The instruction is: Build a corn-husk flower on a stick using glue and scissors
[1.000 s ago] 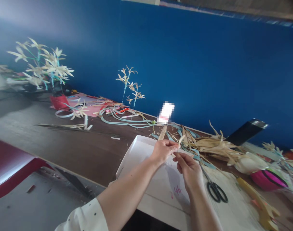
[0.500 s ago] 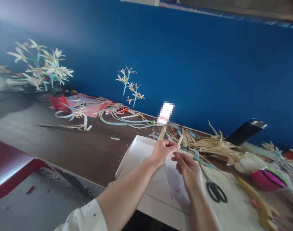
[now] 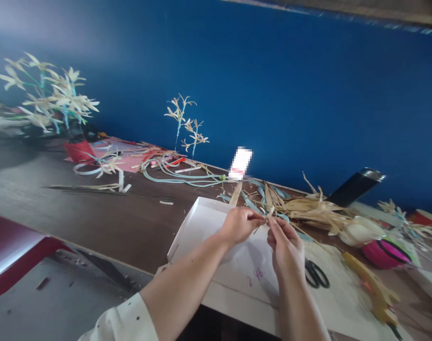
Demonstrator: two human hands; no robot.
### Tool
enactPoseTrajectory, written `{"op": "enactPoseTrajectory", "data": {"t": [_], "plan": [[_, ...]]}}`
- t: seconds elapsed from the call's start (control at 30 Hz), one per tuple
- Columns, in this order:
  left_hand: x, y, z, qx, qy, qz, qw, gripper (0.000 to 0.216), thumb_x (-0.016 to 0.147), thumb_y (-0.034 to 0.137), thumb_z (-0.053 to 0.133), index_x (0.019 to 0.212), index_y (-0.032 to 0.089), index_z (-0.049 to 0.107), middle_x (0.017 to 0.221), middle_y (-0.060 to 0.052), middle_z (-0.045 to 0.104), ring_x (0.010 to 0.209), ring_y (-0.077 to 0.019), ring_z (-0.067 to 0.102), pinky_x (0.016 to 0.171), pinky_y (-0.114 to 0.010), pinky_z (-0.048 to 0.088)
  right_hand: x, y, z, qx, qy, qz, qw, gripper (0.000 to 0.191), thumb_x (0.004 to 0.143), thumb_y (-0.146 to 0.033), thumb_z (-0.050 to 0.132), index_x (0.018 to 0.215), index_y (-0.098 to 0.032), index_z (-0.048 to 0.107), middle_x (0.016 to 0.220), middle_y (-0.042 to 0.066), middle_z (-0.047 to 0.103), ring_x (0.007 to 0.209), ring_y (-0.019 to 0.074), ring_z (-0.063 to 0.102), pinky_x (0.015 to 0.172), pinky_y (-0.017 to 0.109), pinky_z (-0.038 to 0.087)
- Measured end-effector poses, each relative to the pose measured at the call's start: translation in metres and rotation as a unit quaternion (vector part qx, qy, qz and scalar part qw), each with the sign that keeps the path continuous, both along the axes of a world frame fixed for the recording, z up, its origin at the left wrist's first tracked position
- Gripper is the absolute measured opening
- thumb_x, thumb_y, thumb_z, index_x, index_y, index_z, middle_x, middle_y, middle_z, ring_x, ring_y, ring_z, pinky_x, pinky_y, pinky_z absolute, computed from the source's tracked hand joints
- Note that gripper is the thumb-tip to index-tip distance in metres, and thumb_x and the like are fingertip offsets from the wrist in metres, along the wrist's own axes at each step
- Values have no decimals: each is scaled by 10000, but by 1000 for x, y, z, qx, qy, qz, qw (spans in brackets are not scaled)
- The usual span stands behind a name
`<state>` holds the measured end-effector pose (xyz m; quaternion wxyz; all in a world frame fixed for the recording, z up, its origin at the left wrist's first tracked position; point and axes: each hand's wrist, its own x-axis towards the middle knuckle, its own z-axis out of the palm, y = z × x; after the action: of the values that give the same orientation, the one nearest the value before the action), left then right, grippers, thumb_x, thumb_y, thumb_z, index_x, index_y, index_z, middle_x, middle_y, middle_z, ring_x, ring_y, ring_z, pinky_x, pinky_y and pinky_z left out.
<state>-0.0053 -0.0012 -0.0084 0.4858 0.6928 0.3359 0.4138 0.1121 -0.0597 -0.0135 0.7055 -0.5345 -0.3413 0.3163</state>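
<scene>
My left hand point(image 3: 238, 226) and my right hand point(image 3: 286, 242) meet above an open white cardboard box point(image 3: 183, 228). Between their fingertips is a small pale strip of dried husk point(image 3: 270, 212), its tip pointing up. My left thumb and finger pinch it from the left side. Thumb and index finger of my right hand close on it from the right. The exact grip is partly hidden by the fingers. Dried husks point(image 3: 301, 208) lie just beyond my hands. Black-handled scissors point(image 3: 317, 273) rest to the right, partly covered by my right hand and forearm.
A yellow glue gun point(image 3: 370, 284) and a pink pouch point(image 3: 386, 252) lie at right. A black bottle point(image 3: 356, 187) leans near the blue wall. Husk flowers in a red pot point(image 3: 80, 151) stand at left. Pale blue cords point(image 3: 180, 180) lie on the table; a red chair point(image 3: 20, 251) is lower left.
My right hand has shifted slightly up and right, its fingertips now against the husk strip beside my left fingertips. The whole view has moved a little to the right.
</scene>
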Motion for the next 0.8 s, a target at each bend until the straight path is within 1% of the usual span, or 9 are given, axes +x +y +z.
{"op": "enactPoseTrajectory", "data": {"t": [0.2, 0.43, 0.6, 0.8], "plan": [[-3, -1, 5, -2, 27, -26, 999, 258, 759, 360, 606, 869, 175, 747, 770, -24, 702, 731, -147, 616, 631, -212, 429, 0, -1, 2, -11, 5, -12, 1000, 372, 614, -439, 777, 809, -144, 661, 502, -53, 434, 449, 55, 332, 420, 188, 217], [-3, 0, 3, 4, 24, -36, 999, 256, 758, 356, 603, 859, 168, 744, 725, -15, 685, 702, -140, 596, 612, -208, 417, 3, 1, -2, -5, 46, 4, 999, 301, 611, -377, 785, 765, -150, 661, 524, -50, 456, 454, 41, 323, 427, 181, 214], [-3, -2, 6, 9, 11, -39, 999, 235, 754, 353, 617, 843, 176, 744, 769, -19, 700, 743, -150, 615, 623, -212, 417, 4, 1, -2, -8, 39, 7, 999, 296, 616, -379, 777, 764, -153, 658, 513, -52, 447, 449, 47, 323, 425, 185, 211], [-1, -2, 4, 5, -8, -36, 999, 239, 747, 366, 628, 825, 169, 738, 755, -23, 690, 701, -138, 602, 612, -215, 421, 2, 0, 0, -3, 46, 8, 999, 277, 617, -362, 781, 745, -148, 660, 512, -48, 451, 449, 40, 323, 423, 179, 205]]}}
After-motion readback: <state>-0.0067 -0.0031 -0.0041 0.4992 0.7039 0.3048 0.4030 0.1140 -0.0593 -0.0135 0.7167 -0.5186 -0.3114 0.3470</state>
